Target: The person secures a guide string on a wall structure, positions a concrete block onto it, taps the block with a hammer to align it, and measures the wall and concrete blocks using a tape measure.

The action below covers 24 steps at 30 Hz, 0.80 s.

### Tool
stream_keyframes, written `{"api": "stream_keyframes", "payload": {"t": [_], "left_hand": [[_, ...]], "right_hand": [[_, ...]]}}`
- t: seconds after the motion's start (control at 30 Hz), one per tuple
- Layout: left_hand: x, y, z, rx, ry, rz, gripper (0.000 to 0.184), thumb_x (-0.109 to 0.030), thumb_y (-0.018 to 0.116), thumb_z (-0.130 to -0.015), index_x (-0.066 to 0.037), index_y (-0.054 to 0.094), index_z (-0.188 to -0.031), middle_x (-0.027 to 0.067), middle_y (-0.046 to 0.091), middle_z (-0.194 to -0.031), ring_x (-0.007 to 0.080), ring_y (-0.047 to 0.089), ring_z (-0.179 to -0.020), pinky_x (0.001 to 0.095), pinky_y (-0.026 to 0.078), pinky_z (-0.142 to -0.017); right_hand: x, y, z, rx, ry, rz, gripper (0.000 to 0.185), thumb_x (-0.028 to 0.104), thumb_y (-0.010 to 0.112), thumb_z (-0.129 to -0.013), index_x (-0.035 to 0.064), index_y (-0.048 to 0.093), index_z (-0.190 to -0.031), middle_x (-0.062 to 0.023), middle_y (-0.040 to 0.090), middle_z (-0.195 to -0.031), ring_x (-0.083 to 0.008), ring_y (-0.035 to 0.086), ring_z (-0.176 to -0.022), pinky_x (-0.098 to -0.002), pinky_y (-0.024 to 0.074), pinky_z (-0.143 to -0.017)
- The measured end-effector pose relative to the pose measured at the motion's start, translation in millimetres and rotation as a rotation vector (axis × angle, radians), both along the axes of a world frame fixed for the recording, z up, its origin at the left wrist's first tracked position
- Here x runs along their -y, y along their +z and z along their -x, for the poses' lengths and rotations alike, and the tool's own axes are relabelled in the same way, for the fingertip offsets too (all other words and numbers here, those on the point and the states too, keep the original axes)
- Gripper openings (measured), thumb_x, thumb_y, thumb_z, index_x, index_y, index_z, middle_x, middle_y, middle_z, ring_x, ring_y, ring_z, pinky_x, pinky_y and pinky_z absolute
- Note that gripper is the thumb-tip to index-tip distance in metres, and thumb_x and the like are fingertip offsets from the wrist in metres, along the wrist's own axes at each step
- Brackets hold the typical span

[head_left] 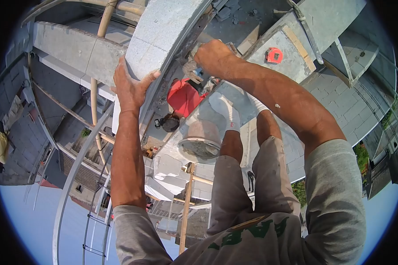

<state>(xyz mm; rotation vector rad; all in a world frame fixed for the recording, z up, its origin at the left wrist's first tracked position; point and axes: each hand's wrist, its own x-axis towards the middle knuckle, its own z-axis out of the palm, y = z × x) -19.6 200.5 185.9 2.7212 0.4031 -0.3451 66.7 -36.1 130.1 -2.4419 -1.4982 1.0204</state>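
At the left, your left hand (130, 86) lies against the near end of the pale block (161, 35), fingers spread wide and thumb out, pressing rather than gripping. The block slopes away up and to the right. Next come a red item (183, 96) and a bucket (201, 137), then your right hand (214, 57), fingers curled in; you can't tell whether they hold anything. Farther right lies a red tape measure (274, 55). You seem to be steadying the block; the next move likely calls for even left-hand pressure.
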Motion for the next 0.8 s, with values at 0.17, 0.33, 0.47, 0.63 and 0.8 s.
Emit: {"api": "stream_keyframes", "payload": {"t": [0.17, 0.33, 0.47, 0.63, 0.8], "left_hand": [[-4, -6, 4, 0.012, 0.003, 0.007, 0.114, -0.06, 0.082, -0.058, 0.005, 0.034, -0.138, 0.0265, 0.046, -0.127, 0.0399, 0.043, -0.122, 0.048, 0.032, -0.104], [-1, 0, 1, 0.009, 0.006, 0.014, 0.114, -0.06, 0.083, -0.057, 0.005, 0.035, -0.138, 0.0265, 0.046, -0.126, 0.0396, 0.043, -0.122, 0.0479, 0.032, -0.104], [1, 1, 1, -0.008, 0.018, 0.009, 0.113, -0.059, 0.083, -0.057, 0.004, 0.035, -0.138, 0.0248, 0.047, -0.126, 0.039, 0.044, -0.121, 0.0493, 0.033, -0.103], [3, 1, 1, -0.025, 0.067, 0.009, 0.115, -0.061, 0.083, -0.054, -0.003, 0.035, -0.14, 0.0214, 0.047, -0.128, 0.0373, 0.044, -0.122, 0.0549, 0.031, -0.102], [8, 7, 1, -0.054, 0.102, -0.031, 0.114, -0.06, 0.082, -0.055, 0.001, 0.036, -0.14, 0.0232, 0.047, -0.128, 0.0374, 0.044, -0.123, 0.0505, 0.032, -0.103]], "right_hand": [[13, -8, 28, -0.088, 0.029, 0.059, 0.014, 0.015, 0.063, -0.078, 0.0111, 0.072, -0.089, -0.0068, 0.071, -0.086, -0.0236, 0.07, -0.084, -0.0356, 0.0554, -0.071], [0, 3, 15, -0.097, 0.035, 0.057, 0.013, 0.015, 0.064, -0.078, 0.012, 0.073, -0.087, -0.0074, 0.071, -0.087, -0.0236, 0.07, -0.085, -0.0349, 0.0555, -0.071], [-9, 13, -7, 0.03, 0.02, 0.042, 0.012, 0.016, 0.065, -0.078, 0.0121, 0.073, -0.086, -0.0078, 0.071, -0.086, -0.0235, 0.07, -0.085, -0.035, 0.0556, -0.07], [10, 10, 7, -0.075, -0.031, 0.095, 0.014, 0.014, 0.064, -0.079, 0.0105, 0.073, -0.088, -0.0083, 0.072, -0.089, -0.024, 0.07, -0.086, -0.035, 0.0558, -0.071], [51, 14, 41, -0.184, -0.147, 0.27, 0.021, 0.014, 0.064, -0.074, 0.0073, 0.071, -0.092, -0.0133, 0.07, -0.09, -0.0255, 0.07, -0.086, -0.0372, 0.0556, -0.073]]}}
